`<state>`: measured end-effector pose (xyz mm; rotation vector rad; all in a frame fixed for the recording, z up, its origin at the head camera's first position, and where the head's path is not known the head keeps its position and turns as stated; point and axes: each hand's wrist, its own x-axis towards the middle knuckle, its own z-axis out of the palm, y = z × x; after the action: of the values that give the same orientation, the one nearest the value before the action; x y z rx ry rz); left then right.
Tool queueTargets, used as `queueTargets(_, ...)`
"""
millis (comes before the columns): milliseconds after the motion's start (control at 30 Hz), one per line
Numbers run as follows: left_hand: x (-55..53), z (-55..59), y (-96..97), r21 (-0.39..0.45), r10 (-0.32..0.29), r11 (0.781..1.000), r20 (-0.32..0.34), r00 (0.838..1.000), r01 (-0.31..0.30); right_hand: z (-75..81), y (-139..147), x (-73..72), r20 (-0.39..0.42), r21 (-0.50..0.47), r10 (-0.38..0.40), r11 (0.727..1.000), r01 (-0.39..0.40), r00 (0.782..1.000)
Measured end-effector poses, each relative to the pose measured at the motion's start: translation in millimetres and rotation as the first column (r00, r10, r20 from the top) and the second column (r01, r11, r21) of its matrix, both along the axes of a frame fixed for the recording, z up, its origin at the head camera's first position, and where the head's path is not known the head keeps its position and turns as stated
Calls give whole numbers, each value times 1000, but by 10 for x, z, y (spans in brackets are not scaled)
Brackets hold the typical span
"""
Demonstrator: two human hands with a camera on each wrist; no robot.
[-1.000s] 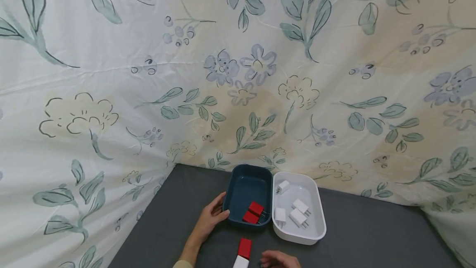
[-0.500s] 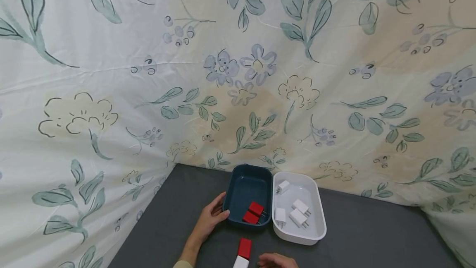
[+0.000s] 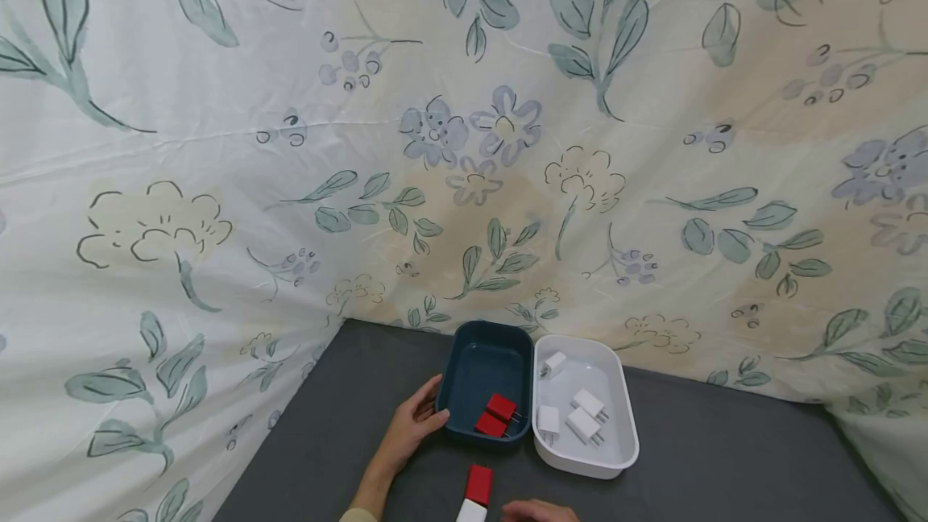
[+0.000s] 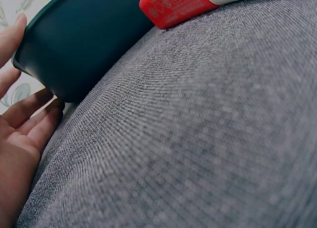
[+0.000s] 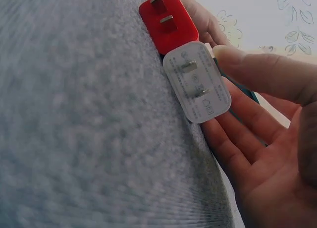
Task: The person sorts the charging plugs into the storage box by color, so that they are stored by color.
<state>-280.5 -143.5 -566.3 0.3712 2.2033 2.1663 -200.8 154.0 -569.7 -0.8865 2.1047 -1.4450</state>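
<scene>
My left hand (image 3: pixel 409 433) touches the left front corner of a dark blue plastic tub (image 3: pixel 482 365), thumb in front and fingers along its side. In the left wrist view, fingertips lie at the tub's rim and base. A red charger plug (image 3: pixel 478 484) and a white charger plug (image 3: pixel 472 511) lie end to end on the cloth before the tub. To their right is my right hand (image 3: pixel 540 511), partly cut off by the frame. In the right wrist view its thumb tip overlaps a corner of the white plug (image 5: pixel 197 82), with the fingers spread behind; the prongs show.
Two red plugs (image 3: pixel 495 416) lie in the blue tub. Right beside it stands a white tub (image 3: pixel 625 425) containing several white plugs (image 3: pixel 586 417). Dark grey cloth (image 3: pixel 710 457) covers the table, and a floral curtain (image 3: pixel 471 143) hangs behind and at the sides.
My right hand has shifted slightly left and down, closer to the white plug. The left hand, both tubs and the plugs stay in place.
</scene>
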Motion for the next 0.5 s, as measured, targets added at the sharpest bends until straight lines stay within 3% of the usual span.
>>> queueTargets(133,3,-1,0,9,-2,1000,-5,1000,2,24,1,8,46,13,4,1000,-4,999)
queueTargets(500,-6,-4,5,7,4,1000,-2,1000,-4,-14,29,9,70,35,25,999,-28,997)
